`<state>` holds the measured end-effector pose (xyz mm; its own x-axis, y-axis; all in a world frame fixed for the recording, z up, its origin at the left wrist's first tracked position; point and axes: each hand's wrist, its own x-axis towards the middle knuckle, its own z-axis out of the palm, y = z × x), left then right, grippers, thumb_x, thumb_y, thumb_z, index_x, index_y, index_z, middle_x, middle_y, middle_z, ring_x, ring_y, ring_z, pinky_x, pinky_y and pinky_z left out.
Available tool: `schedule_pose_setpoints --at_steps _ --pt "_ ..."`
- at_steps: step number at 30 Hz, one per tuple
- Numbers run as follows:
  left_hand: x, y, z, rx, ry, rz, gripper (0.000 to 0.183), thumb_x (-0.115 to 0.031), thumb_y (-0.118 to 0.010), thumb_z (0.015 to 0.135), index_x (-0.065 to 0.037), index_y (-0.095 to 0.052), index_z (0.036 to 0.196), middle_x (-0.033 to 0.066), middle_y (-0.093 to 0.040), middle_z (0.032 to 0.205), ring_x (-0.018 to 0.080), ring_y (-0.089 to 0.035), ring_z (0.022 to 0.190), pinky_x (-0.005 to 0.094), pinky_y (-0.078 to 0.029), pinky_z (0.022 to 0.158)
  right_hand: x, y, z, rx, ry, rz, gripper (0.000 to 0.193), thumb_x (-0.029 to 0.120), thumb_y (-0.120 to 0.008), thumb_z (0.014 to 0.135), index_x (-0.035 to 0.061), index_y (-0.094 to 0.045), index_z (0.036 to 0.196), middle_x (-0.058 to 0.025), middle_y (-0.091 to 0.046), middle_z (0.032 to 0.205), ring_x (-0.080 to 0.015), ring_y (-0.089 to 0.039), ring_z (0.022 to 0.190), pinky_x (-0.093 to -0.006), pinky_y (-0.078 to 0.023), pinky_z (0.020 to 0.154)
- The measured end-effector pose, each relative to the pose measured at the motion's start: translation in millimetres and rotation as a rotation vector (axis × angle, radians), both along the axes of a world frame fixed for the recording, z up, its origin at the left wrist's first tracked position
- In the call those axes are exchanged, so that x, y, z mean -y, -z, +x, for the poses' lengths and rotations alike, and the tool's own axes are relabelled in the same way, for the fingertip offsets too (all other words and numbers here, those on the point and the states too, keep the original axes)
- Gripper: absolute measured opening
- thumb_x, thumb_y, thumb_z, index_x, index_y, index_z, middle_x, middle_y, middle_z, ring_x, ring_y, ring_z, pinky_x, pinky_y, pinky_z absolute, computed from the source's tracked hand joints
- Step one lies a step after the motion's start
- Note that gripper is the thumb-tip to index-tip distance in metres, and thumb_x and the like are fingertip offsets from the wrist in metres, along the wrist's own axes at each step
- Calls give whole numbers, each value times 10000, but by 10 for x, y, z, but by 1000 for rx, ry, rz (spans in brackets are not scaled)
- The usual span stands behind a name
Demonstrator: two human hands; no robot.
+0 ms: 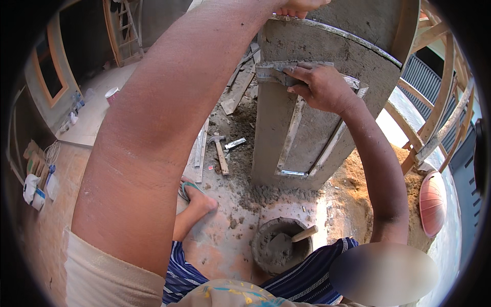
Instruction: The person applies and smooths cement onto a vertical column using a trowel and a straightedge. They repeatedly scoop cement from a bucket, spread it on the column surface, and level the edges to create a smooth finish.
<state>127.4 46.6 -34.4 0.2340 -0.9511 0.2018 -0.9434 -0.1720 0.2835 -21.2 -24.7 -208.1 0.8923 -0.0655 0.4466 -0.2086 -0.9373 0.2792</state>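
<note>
My right hand [323, 88] grips a short, flat, mortar-smeared strip [271, 72] and holds it level against the grey plastered pillar [271, 138]. Thumb and fingers close on its near edge. Below that hand, a narrow rectangular frame of pale strips [290, 138] sits on the pillar face. Stretched up across the view, my left arm ends in my left hand [303, 5] at the top edge. Its curled fingers rest by a long pale edge [337, 35] crossing the pillar; what they hold is hidden.
A mortar bucket [255, 250] with a wooden-handled tool [305, 234] stands between my legs. On the dirty floor lie a hammer [221, 156] and planks [238, 92]. Sand [358, 174], a reddish bowl-shaped thing [432, 203] and wooden scaffolding [434, 102] are at right.
</note>
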Motion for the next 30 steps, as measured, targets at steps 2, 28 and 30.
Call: schedule_pose_setpoints --at_steps 2,28,30 --pt "16 47 -28 44 45 0 851 -652 -226 1080 27 -663 1349 199 -662 1380 344 -628 1268 514 -476 1065 110 114 59 2 -16 -104 417 295 -718 958 133 -667 1339 -127 -738 1094 -312 -727 1007 -465 -568 873" --pt "-144 86 -173 163 -38 -121 806 -621 -245 1090 19 -663 1346 190 -624 1434 365 -580 1325 520 -437 1112 228 -36 66 407 -19 -104 420 345 -702 964 181 -669 1350 -57 -739 1107 -267 -716 1049 -452 -537 964" --pt "-181 113 -155 153 -56 -131 803 -619 -245 1090 18 -663 1347 190 -620 1440 367 -575 1333 520 -433 1117 193 -38 48 460 44 -33 436 353 -698 970 185 -662 1371 -60 -741 1133 -268 -722 1024 -451 -540 955"
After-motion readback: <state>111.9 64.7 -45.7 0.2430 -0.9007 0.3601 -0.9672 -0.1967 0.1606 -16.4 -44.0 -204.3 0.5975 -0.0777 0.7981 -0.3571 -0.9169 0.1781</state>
